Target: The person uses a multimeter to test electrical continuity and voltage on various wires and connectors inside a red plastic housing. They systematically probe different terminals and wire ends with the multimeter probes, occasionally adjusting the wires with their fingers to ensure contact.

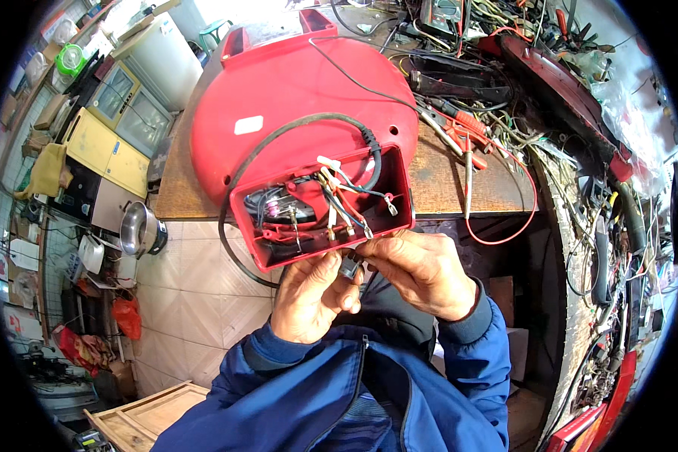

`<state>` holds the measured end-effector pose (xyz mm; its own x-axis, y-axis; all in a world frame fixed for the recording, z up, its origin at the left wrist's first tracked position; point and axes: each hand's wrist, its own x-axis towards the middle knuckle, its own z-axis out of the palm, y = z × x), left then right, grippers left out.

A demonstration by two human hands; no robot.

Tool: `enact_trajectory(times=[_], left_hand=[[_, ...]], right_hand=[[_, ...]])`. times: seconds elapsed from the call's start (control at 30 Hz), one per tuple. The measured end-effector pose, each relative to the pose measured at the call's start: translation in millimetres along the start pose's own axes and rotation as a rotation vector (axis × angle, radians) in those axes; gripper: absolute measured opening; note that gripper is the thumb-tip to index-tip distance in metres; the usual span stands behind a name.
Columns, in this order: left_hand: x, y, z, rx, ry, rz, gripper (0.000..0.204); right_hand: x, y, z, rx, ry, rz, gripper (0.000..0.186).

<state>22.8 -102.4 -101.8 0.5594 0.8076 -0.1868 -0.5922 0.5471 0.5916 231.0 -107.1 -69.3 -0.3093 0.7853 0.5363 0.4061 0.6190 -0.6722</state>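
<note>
A big rounded red plastic housing [309, 98] lies on the bench, its open box-shaped compartment [316, 251] facing me. Inside are a dark coil of wires [279, 203] and several loose leads ending in metal spade terminals [390, 203]. Just below the compartment's near edge, my left hand [309, 297] is closed on a small grey block-like part [349, 266], held by thumb and fingers. My right hand [422, 271] pinches at the upper side of that part, close to a lead's terminal. What lies between its fingertips is hidden. A thick black cable [256, 154] loops from the compartment down behind my left hand.
Red and black test leads [467, 128] lie right of the housing on the wooden bench [437, 177]. A multimeter [444, 13] sits at the back. Tangled wires and tools crowd the right side. On the left stand a metal pot [138, 228] and a yellow cabinet [109, 154].
</note>
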Motion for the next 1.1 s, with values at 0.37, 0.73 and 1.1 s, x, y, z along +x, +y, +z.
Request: enact_trajectory(times=[0.37,0.73,1.1], left_hand=[[-1,3,5,0.136,-0.009,0.075,0.026],[-3,8,3,0.292,0.064,0.017,0.021],[-25,9,-1,0.543,-0.005,0.25,0.031]], right_hand=[[-4,3,4,-0.169,-0.077,-0.066,0.048],[-2,-1,8,-0.339,-0.043,-0.088,0.039],[-6,4,8,-0.211,0.114,0.025,0.031]])
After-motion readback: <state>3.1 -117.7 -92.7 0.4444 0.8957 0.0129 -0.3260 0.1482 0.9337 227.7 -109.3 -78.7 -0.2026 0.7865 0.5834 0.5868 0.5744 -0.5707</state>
